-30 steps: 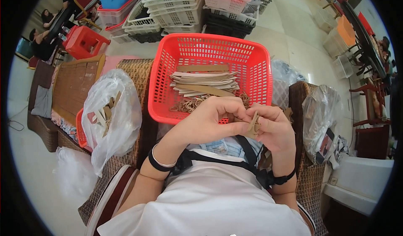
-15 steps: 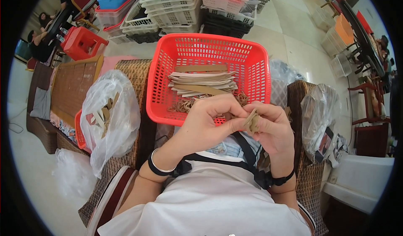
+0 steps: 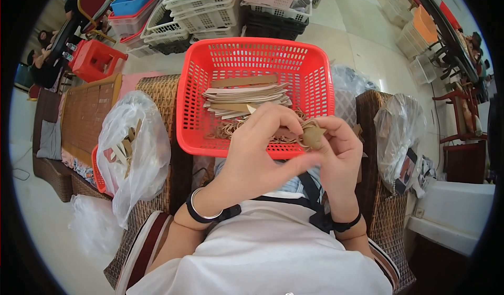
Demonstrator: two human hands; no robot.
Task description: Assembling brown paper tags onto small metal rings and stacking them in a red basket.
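My right hand (image 3: 340, 150) pinches a small olive-tan piece (image 3: 313, 136), roughly star-shaped, with thin tan loops or strip edges at its top. Beside it, my left hand (image 3: 262, 145) has its fingers curled toward the piece and its thumb stretched out below. Whatever those curled fingers hold is hidden; a pale pointed tip (image 3: 251, 108) shows just above the knuckles. Both hands are over the near edge of a red perforated plastic basket (image 3: 257, 44). Inside it lie a stack of flat white and tan strips (image 3: 247, 94) and a heap of thin tan loops (image 3: 226, 131).
To the left, a clear plastic bag (image 3: 137, 153) holding tan and white strips sits on woven wicker furniture. Another clear bag (image 3: 399, 132) is on the right wicker arm. Stacked crates (image 3: 205, 19) stand beyond the basket, near a red stool (image 3: 97, 58). People sit at far tables.
My left thumb has come away from the tan piece, and my left hand has shifted slightly. The piece has turned so its star-like face shows. The whole view has shifted a little.
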